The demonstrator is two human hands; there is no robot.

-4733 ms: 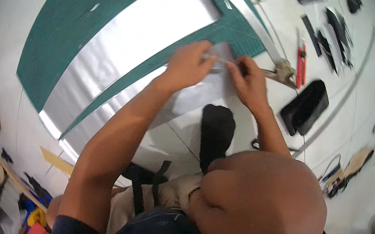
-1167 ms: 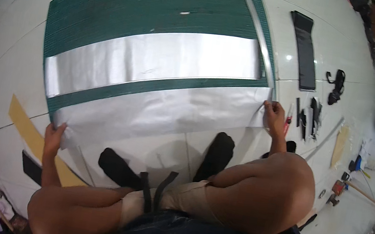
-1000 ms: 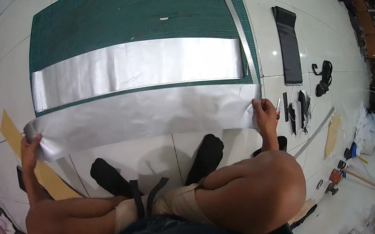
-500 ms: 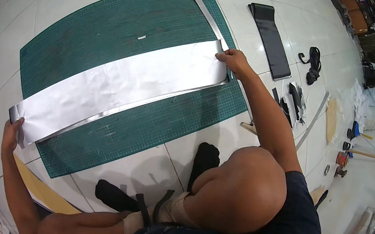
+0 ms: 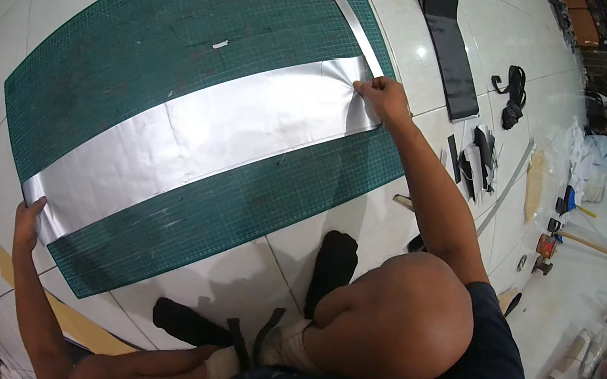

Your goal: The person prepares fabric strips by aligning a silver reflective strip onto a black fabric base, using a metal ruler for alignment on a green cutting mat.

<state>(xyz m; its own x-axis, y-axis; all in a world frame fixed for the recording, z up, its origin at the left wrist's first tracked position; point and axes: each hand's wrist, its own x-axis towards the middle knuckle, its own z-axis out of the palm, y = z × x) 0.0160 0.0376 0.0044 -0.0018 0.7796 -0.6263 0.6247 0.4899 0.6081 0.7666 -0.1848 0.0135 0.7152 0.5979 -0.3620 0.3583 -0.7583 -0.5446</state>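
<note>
A long, wide strip of shiny silver sheet material (image 5: 201,132) lies across the green cutting mat (image 5: 178,24) on the floor, running from lower left to upper right. My left hand (image 5: 28,224) pinches its left end between thumb and fingers, just at the mat's edge. At the opposite end my right hand (image 5: 386,101) grips the sheet near its upper corner, and creases fan out from that grip. A narrow silver strip (image 5: 348,16) rests on the mat just beyond my right hand. One small white scrap (image 5: 220,44) sits on the mat past the sheet.
Right of the mat lie a folded black band (image 5: 448,53), a bundled black cord (image 5: 514,100), black and white offcuts (image 5: 477,158) and a long grey strip (image 5: 509,184). A tan board (image 5: 70,311) is beside my left leg. My socked feet are close to the mat's near edge.
The sheet now lies flatter, its near edges lined up where a second layer showed underneath. Both hands stay on its ends, with small shifts. The view has moved slightly too.
</note>
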